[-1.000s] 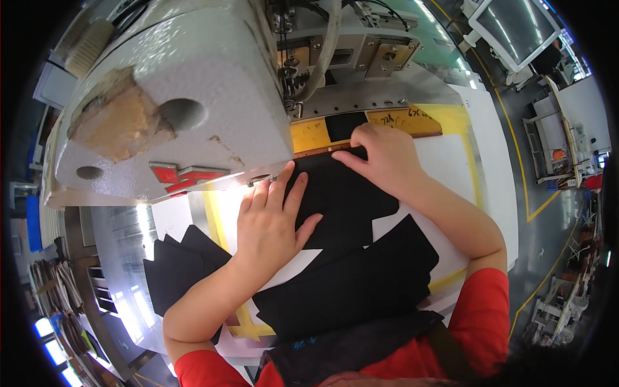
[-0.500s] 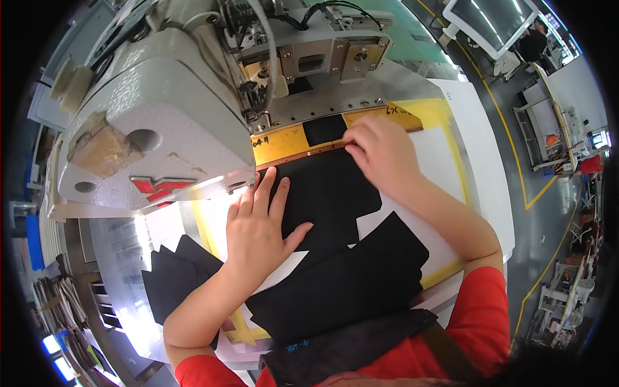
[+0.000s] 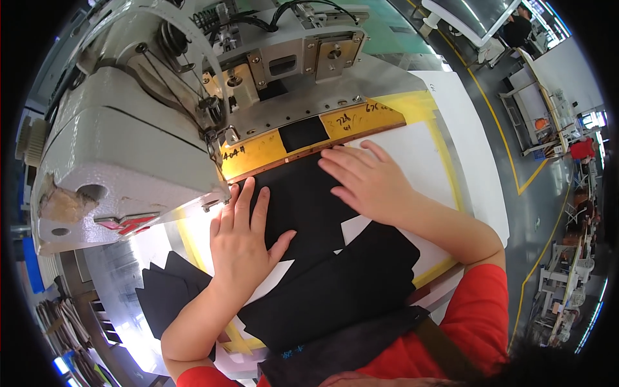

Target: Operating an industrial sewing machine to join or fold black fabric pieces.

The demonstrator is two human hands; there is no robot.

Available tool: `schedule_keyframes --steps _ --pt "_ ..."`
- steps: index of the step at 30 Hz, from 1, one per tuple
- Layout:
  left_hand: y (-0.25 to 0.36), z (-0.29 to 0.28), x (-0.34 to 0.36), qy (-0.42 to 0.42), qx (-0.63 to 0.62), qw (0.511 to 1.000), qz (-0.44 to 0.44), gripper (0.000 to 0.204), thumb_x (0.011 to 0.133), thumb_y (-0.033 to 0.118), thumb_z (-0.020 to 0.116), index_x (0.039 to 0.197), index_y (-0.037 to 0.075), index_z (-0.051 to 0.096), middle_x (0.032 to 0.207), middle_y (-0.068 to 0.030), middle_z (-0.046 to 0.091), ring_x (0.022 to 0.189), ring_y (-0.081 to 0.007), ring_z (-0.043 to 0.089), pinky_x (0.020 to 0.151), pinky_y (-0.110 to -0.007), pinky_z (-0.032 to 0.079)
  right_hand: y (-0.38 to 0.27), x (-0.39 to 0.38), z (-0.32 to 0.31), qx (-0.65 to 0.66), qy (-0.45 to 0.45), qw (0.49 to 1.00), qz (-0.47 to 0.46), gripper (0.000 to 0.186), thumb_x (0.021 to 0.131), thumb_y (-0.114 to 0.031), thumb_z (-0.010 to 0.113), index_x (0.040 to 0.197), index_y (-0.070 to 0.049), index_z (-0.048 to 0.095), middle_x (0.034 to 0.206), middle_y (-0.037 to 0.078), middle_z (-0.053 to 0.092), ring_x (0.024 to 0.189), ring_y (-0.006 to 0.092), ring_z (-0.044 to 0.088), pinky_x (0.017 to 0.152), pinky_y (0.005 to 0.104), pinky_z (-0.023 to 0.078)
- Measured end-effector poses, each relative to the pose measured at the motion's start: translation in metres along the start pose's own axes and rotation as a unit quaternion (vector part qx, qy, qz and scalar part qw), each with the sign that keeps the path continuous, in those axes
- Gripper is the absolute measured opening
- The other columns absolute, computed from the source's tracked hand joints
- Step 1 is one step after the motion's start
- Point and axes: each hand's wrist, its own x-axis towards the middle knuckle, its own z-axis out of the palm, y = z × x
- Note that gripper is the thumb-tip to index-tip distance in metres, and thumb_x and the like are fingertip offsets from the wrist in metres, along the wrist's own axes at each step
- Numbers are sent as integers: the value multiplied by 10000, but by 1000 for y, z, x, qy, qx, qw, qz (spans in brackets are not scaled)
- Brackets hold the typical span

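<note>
A black fabric piece lies against the yellow template bar with wooden edging under the sewing machine. My left hand lies open on the fabric's left part, fingertips by the bar and machine head. My right hand is open, fingers spread over the fabric's right part just below the bar. A second black piece lies nearer me, and several pointed black pieces lie at the lower left. White paper with yellow tape surrounds them.
A monitor is at the top right, with a person in dark clothing beside it. Along the right, benches and equipment line an aisle with yellow floor lines. Stacked material sits at the lower left.
My right hand has released its pinch at the bar's edge and spread out lower on the fabric. The view has shifted, so machine and bar appear further left; my left hand still lies on the fabric.
</note>
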Motion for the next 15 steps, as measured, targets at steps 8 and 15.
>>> schedule_keyframes --steps 8,15 --pt "-3 8 1 18 22 1000 7 721 769 506 697 1312 56 550 1433 -159 458 1112 -337 558 881 -403 451 -20 20 -15 -25 -19 999 -10 499 827 -307 702 1229 -34 591 1324 99 554 1229 248 523 1073 465 345" --pt "2 7 2 25 -2 1000 8 692 786 511 681 1276 37 564 1420 -162 474 1084 -376 582 888 -417 467 -34 20 8 25 -21 998 -52 542 840 -301 682 1279 -12 550 1390 137 493 1275 274 493 1075 447 363"
